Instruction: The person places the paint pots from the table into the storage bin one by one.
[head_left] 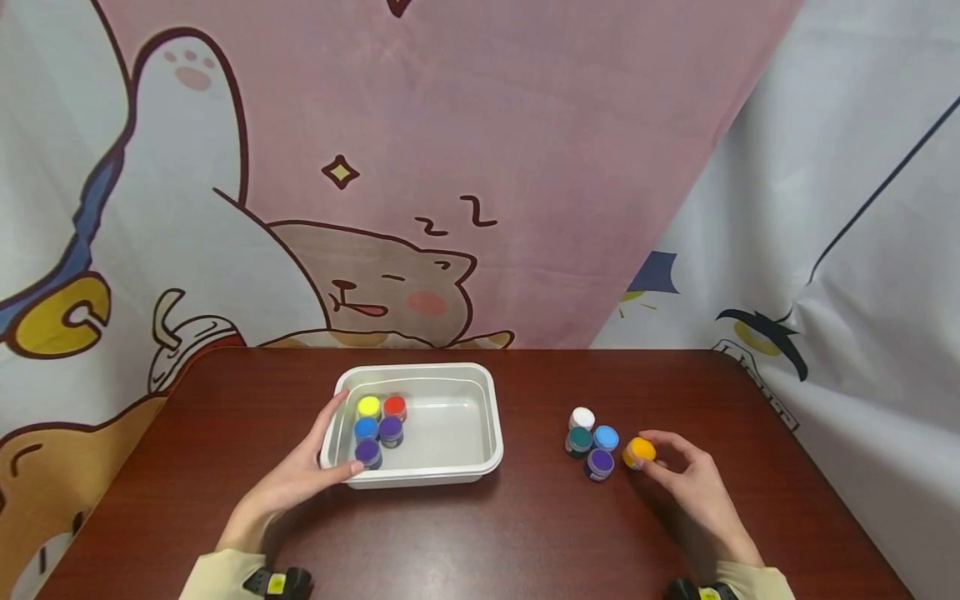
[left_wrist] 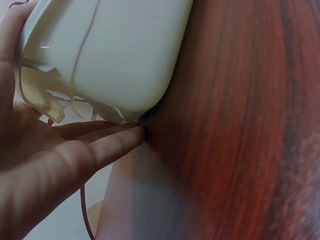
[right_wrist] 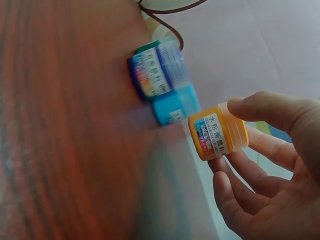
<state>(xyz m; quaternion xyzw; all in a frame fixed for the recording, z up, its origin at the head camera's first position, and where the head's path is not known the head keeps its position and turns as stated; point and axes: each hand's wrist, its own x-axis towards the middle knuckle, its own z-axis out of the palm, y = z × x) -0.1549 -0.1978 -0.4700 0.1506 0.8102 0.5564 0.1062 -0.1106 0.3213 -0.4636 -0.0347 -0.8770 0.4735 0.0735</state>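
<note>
Fingers and thumb of the right hand pinch the orange jar, the thumb up by its lid, the others loosely bent. This jar is toward the right of the table, just beside a cluster of four: white jar, green jar, light blue jar and loose purple jar. Gripping from the outer side probably keeps the hand clear of those neighbours, and so small a round body seems to need only fingertips.

At the other side, the left hand spans the left end of the tray, thumb at the near rim, fingers against the outer wall; such a hold likely stops it sliding while leaving the inside reachable. Within, toward the left, stand the yellow jar, red jar, blue jar and two purple jars, close together, perhaps to save room.

Whether the orange jar's base touches the table or is slightly raised, I cannot tell. Its label faces the right wrist camera, but the smallest print is too blurred to read. In that view the green jar is mostly covered and the white jar cannot be made out. The left wrist view shows mainly the tray's outer side, so its jars are out of sight. Both sleeves are cut off at the bottom.
</note>
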